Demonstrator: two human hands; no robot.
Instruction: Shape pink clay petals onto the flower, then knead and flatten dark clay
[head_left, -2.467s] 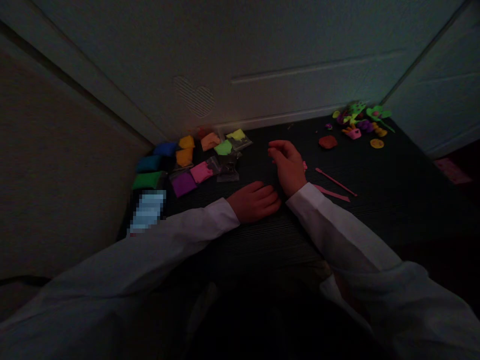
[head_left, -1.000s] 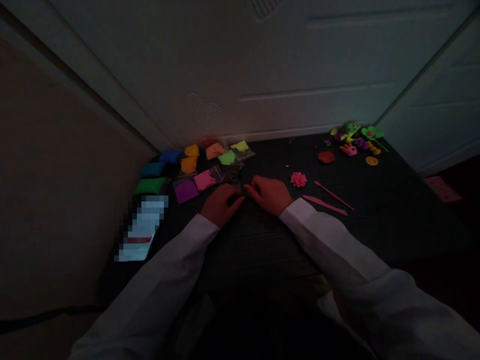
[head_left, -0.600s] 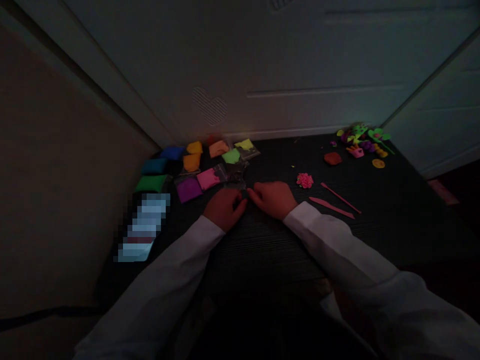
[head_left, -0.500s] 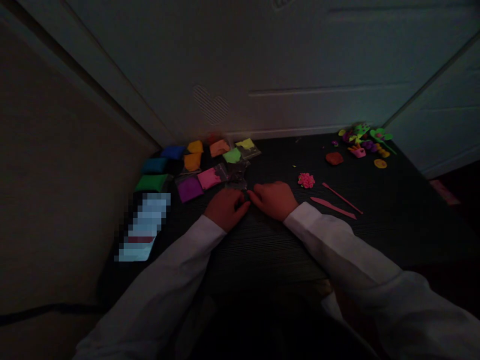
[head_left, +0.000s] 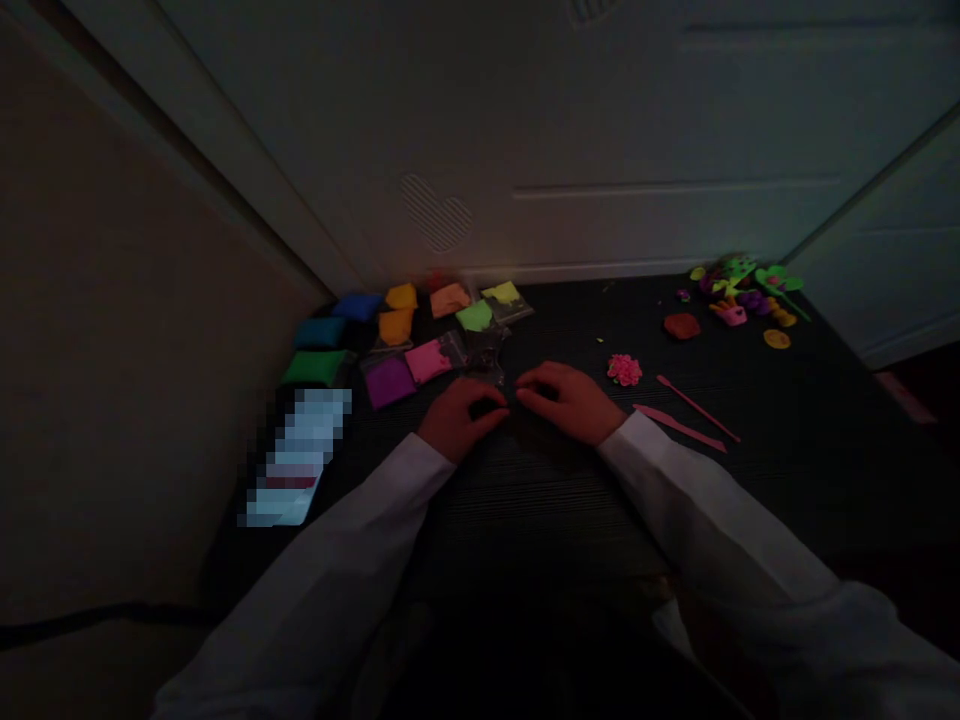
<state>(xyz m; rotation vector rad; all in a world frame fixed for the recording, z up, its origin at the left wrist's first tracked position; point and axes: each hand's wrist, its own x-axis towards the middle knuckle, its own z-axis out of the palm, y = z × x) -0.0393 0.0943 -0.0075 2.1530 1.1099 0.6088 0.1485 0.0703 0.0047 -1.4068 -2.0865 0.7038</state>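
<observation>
The light is dim. My left hand (head_left: 459, 422) and my right hand (head_left: 573, 401) rest close together on a dark ribbed mat (head_left: 555, 510), fingertips nearly touching. Both have curled fingers pinched around a small dark thing between them that I cannot make out. Crumpled clear packets (head_left: 487, 352) lie just beyond my fingers. Bags of modelling clay sit to the far left, among them a purple bag (head_left: 390, 381), a pink bag (head_left: 429, 360) and a green bag (head_left: 315, 367).
A pink clay flower (head_left: 624, 369) lies right of my right hand, with two pink modelling tools (head_left: 690, 398) beyond it. A red clay lump (head_left: 681, 325) and several small clay figures (head_left: 742, 290) sit at the far right. White panelled doors stand behind the mat.
My right hand left the pink clay flower and came left; my left hand moved forward to meet it. Both now pinch together near the clear packets. The view shifted slightly.
</observation>
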